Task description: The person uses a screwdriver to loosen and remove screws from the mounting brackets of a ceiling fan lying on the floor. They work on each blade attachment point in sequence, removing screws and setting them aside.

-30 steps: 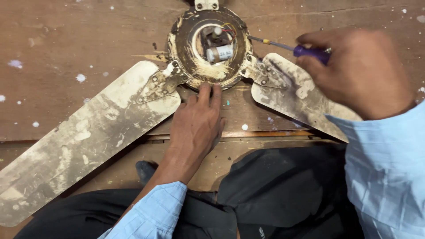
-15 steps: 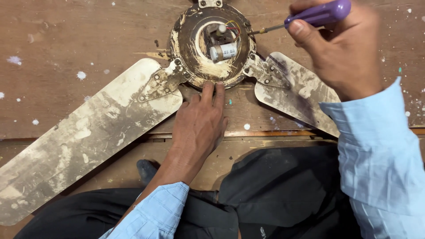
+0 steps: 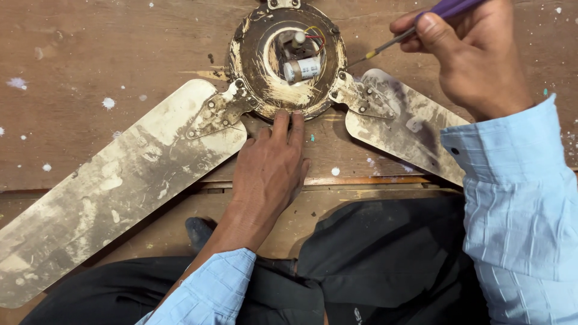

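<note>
Below the fan hub [image 3: 288, 60], left hand [image 3: 271, 171] lies flat, fingertips steadying its rim. Right hand [image 3: 472, 57], gripping the screwdriver [image 3: 421, 24], has lifted up-right since 1 second ago; tip's off the hub.

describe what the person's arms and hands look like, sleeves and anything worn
Both arms wear light blue long sleeves with a faint woven stripe. The right sleeve has a buttoned cuff; the left sleeve ends at the wrist. The left hand and right hand are bare: no gloves, rings or watch visible.
</note>
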